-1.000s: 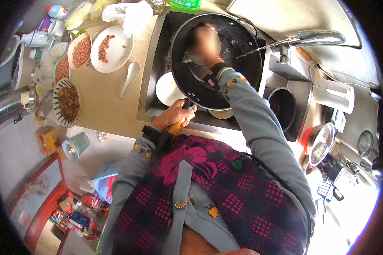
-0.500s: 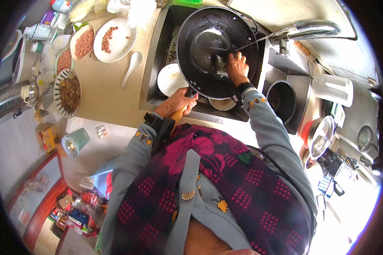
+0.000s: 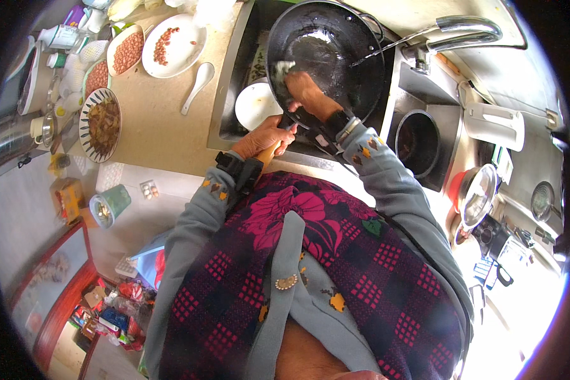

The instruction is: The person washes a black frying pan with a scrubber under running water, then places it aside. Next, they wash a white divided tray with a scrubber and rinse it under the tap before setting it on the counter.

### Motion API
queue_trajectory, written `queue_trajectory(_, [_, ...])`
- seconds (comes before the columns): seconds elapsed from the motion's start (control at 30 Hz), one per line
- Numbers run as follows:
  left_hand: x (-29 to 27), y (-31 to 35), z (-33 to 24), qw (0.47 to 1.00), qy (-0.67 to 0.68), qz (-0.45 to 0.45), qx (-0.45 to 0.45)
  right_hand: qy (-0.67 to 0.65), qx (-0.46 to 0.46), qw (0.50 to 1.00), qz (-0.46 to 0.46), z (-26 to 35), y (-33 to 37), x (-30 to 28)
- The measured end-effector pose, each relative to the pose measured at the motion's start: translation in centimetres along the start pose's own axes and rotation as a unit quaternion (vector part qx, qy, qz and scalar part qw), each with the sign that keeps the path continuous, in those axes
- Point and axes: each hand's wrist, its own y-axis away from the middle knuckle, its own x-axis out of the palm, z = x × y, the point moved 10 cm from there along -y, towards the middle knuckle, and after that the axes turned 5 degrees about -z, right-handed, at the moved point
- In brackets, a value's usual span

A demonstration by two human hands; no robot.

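Observation:
A black wok (image 3: 351, 85) is held over the sink, with water running into it from the faucet (image 3: 462, 31). My left hand (image 3: 266, 137) is closed around the wok's wooden handle (image 3: 269, 154), close to the pan. Inside the wok, my right hand (image 3: 305, 94) presses a pale, wet scrubbing cloth (image 3: 284, 67) against the left wall; its exact kind is hard to make out. A thin layer of water shines on the wok's bottom. Partly covered by the wok, a white bowl (image 3: 254, 109) lies in the sink (image 3: 225, 123).
Left on the counter (image 3: 161, 130) are a white plate with peanuts (image 3: 190, 60), a white spoon (image 3: 198, 87), a bowl of peanuts (image 3: 128, 54) and a striped dish of cooked food (image 3: 103, 126). A dark pot (image 3: 418, 142) sits in the right basin, near a white kettle (image 3: 495, 125).
My right hand has swept the cloth leftward across the wok, from its right side to its left wall. My left hand keeps its grip on the handle.

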Motion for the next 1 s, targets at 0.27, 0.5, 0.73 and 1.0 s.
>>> queue_trajectory(0.27, [-0.7,-0.6,0.8,0.999,-0.047,0.014,0.006,-0.488,0.351,0.732,-0.322,-6.0,-1.0,-3.4])
queue_trajectory(0.5, [-1.0,-0.8,1.3,1.000,-0.021,0.003,-0.004,-0.295,0.417,0.684,-0.521,-15.7,-1.2,-6.5])
queue_trajectory(0.73, [-1.3,-0.8,1.2,1.000,-0.018,-0.018,-0.010,-0.260,0.613,0.481,-0.570,-23.4,8.9,-6.0])
queue_trajectory(1.0, [-0.9,-0.8,0.8,0.998,-0.052,-0.014,-0.014,-0.324,0.623,0.462,-0.541,-22.9,5.7,-6.2])
